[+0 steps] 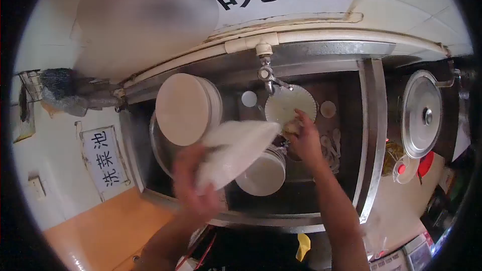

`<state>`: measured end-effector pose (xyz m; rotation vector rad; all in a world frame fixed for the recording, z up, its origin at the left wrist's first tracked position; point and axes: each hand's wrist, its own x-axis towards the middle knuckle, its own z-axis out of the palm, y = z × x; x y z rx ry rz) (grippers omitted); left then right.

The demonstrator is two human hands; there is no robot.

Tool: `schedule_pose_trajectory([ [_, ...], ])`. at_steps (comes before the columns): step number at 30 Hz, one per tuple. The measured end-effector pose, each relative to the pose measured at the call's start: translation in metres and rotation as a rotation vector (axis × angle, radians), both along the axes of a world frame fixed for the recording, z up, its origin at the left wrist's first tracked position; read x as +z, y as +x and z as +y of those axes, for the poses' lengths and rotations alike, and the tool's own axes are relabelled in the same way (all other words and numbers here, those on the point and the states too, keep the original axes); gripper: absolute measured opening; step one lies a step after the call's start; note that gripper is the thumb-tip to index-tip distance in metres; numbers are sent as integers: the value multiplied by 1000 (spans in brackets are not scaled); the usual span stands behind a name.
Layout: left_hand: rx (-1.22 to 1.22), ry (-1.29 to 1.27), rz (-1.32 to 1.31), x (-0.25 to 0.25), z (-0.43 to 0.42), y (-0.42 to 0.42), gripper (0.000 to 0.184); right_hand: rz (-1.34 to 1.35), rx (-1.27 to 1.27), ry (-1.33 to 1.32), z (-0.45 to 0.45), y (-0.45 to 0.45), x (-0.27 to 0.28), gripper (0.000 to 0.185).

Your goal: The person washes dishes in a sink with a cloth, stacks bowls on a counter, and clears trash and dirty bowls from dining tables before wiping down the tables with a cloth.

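My left hand (196, 183), smeared by motion, is closed on the edge of a white plate (241, 153) that it holds tilted above the sink. My right hand (306, 140) has its fingers curled round something pale and tan that I cannot make out. It is over the near edge of a round white basin (288, 103) with a ridged rim, under the metal faucet (266, 74). Left of the faucet stands a tall stack of white plates (182, 110). Below the held plate, a stack of white dishes (262, 176) is partly hidden.
The steel sink's rim (371, 140) surrounds the dishes. Several spoons (329, 150) lie at its right side, near a small round dish (328, 109). A small white cup (248, 99) sits left of the basin. Further right is a lidded pot (422, 115).
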<state>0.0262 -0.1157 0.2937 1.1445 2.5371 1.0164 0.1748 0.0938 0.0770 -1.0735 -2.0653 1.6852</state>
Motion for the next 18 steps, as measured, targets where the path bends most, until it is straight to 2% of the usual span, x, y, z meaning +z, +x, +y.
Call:
schedule_pose_trajectory([
  [1,109,108,42,-1,-22,-7,58,-10,-1,5,4,-13,5,69],
  [3,646,264,-163,20,-26,-27,55,20,135,214,14,-37,12,58],
  [5,687,329,-286,30,-25,-69,53,-23,163,278,24,-54,5,52],
  [7,689,277,-301,22,-31,-103,51,-72,195,334,29,-67,2,46],
  [9,691,224,-329,7,-36,-127,49,-89,168,297,36,-75,4,29],
  [11,652,89,-343,-1,-33,-142,45,-129,218,319,41,-82,3,28],
  [12,662,-22,-260,-2,-28,-142,42,-157,260,342,42,-85,3,26],
  [16,600,0,-285,-24,-38,-156,41,-137,239,349,48,-95,17,30],
  [18,606,-60,-281,-27,-37,-158,40,-195,302,270,52,-99,18,30],
])
